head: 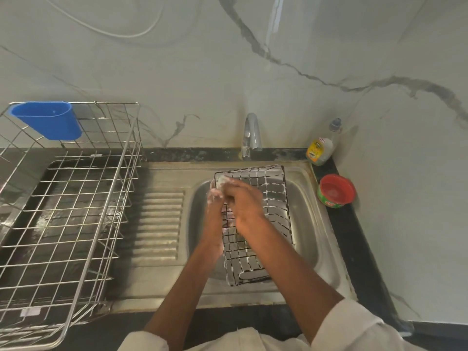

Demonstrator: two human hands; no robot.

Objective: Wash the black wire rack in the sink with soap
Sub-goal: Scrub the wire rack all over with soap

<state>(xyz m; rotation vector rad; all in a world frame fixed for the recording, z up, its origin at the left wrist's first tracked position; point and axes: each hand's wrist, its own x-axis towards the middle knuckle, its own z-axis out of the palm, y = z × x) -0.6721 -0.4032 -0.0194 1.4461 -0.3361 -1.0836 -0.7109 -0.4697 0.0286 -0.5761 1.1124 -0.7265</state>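
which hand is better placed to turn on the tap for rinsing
Right, probably. The right hand lies over the black wire rack, on the side nearer the tap. The left hand is at the rack's left edge and seems to steady it, though its grip is partly hidden.

Both soapy hands, left (215,198) and right (244,206), work the black wire rack (268,219) (foam-streaked) over the steel sink (311,249).

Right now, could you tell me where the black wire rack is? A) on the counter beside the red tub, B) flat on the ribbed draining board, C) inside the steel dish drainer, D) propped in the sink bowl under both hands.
D: the sudsy black wire rack leans in the sink.
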